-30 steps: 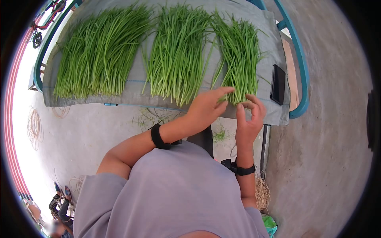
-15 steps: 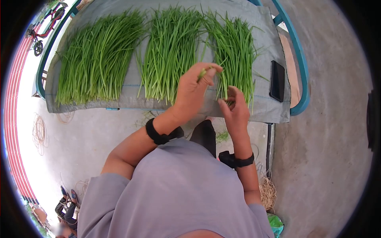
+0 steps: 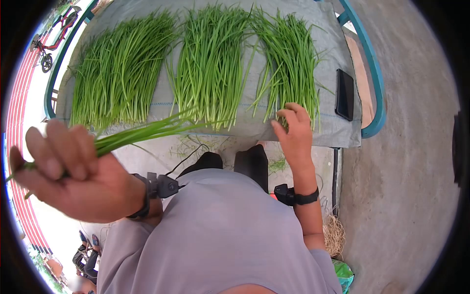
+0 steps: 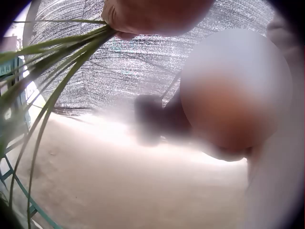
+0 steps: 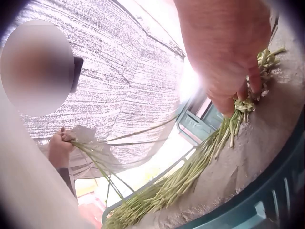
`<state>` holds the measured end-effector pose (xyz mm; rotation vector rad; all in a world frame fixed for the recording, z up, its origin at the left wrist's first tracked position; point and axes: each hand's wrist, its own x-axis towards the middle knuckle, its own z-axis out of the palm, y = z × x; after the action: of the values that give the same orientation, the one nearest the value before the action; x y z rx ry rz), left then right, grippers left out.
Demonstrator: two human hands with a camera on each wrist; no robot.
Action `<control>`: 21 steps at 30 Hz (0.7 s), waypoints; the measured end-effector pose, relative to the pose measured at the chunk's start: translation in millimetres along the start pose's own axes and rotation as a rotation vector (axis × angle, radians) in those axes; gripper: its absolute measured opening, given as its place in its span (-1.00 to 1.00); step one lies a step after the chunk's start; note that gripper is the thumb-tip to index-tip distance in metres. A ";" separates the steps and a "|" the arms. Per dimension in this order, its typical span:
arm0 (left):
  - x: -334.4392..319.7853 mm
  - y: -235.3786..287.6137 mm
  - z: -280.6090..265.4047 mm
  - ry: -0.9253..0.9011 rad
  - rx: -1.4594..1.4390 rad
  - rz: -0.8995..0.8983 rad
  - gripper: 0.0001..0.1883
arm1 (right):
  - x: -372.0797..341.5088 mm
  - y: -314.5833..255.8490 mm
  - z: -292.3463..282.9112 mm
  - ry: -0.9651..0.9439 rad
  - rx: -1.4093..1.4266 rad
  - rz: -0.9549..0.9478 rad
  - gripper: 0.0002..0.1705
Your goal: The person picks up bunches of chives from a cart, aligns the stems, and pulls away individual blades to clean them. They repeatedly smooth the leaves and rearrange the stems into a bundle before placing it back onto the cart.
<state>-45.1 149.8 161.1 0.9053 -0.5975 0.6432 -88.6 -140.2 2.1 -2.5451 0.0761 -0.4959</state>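
My left hand (image 3: 83,179) is raised at the far left of the head view, fingers curled around a small bunch of chives (image 3: 142,133). In the left wrist view the long leaves (image 4: 62,52) fan out from that hand. The right hand (image 3: 297,134) is at the stem ends of the rightmost pile of chives (image 3: 293,63), its thumb apart from loosely bent fingers. From the right wrist, its fingertips meet the pale cut ends (image 5: 245,106). A middle pile (image 3: 210,68) and a wider left pile (image 3: 122,68) lie alongside.
The piles lie on a grey sheet (image 3: 338,136) within a blue-green rail (image 3: 376,98). A black phone (image 3: 344,95) sits near its right side. Pale dry strands (image 3: 334,235) and a green bag (image 3: 344,274) are low on the right. A seated person's legs (image 3: 89,259) show lower left.
My left hand has gone from the rightmost pile up and far left, carrying a small bunch of chives. The right hand stays by the stem ends, its fingers now looser.
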 end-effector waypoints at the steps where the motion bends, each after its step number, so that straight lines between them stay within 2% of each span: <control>1: -5.9 -8.0 3.9 -0.031 0.056 -0.014 -0.77 | -1.5 -2.1 2.8 0.002 -0.049 -0.041 -0.69; 3: -16.7 -22.5 0.2 -0.107 0.200 -0.111 -0.73 | -4.3 -5.1 9.1 0.027 -0.115 -0.074 -0.71; 5: -29.3 -36.7 3.7 -0.145 0.202 -0.250 -0.74 | -4.3 -5.8 16.1 0.075 -0.148 -0.061 -0.73; 12: -46.4 -57.9 21.0 -0.523 0.410 -0.838 -0.81 | -5.7 1.3 20.5 0.177 -0.070 -0.027 -0.79; 14: -59.8 -80.3 15.8 -0.610 0.406 -0.867 -0.82 | -10.8 -4.6 15.6 0.242 0.019 0.036 -0.80; 18: -82.9 -103.5 20.4 -0.778 0.419 -0.854 -0.78 | -17.5 -8.4 -2.0 0.277 0.072 -0.112 -0.78; 21: -108.8 -124.1 26.5 -0.889 0.453 -0.464 -0.72 | -20.1 -21.5 -18.7 0.271 0.165 -0.210 -0.76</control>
<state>-32.8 42.9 33.2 1.7148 -0.9994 -0.0958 -115.1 -128.1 21.4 -2.3228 -0.1300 -0.8897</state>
